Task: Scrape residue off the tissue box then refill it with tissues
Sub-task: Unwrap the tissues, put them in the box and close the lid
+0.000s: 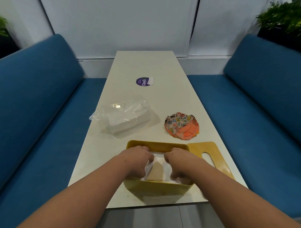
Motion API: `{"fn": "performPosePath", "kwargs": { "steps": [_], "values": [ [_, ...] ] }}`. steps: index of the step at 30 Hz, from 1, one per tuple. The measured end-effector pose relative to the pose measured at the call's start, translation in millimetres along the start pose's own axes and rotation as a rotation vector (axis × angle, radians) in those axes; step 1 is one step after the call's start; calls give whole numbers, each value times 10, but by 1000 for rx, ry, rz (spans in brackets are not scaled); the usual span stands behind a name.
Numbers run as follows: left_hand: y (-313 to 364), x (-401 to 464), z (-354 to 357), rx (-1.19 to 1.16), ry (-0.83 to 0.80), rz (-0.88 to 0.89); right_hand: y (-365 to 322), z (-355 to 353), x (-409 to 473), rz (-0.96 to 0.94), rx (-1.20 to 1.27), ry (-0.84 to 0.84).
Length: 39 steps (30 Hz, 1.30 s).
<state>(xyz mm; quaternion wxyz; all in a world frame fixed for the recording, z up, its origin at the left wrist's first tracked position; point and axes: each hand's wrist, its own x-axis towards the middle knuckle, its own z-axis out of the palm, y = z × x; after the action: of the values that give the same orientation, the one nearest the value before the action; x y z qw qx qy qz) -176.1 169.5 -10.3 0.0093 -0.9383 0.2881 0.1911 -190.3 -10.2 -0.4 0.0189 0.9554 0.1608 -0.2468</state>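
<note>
My left hand (pixel 137 162) and right hand (pixel 179 164) are both down inside the box (pixel 156 189) at the near edge of the surface (pixel 165 66), each grip curled on the tissues (pixel 158 163), I judge to seat them flat. The lid (pixel 209 154) lies just right of the box, off so I can reach in.

- Open-topped yellow rectangular tissue box (pixel 157 190), upright at table's near edge, partly filled with white tissues (pixel 158 167).
- Flat yellow slotted lid (pixel 209 157), off, lying just right of box.
- Clear plastic pack of white tissues (pixel 124 118), torn open, beyond box.
</note>
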Motion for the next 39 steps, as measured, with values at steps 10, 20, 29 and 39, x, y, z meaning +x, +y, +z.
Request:
{"fn": "performPosePath", "kwargs": {
  "steps": [10,20,29,39],
  "values": [
    [-553,-182,-221,-669,720,-388,31,-603,441,-25,520,427],
    [-1495,-18,192,-1248,728,-968,6,-719,1423,213,841,635],
    [-1969,448,187,-1069,795,-893,16,-732,2130,303,1104,587],
    [-2144,867,175,-188,545,-281,-41,-709,2373,288,1195,640]
  ]
}}
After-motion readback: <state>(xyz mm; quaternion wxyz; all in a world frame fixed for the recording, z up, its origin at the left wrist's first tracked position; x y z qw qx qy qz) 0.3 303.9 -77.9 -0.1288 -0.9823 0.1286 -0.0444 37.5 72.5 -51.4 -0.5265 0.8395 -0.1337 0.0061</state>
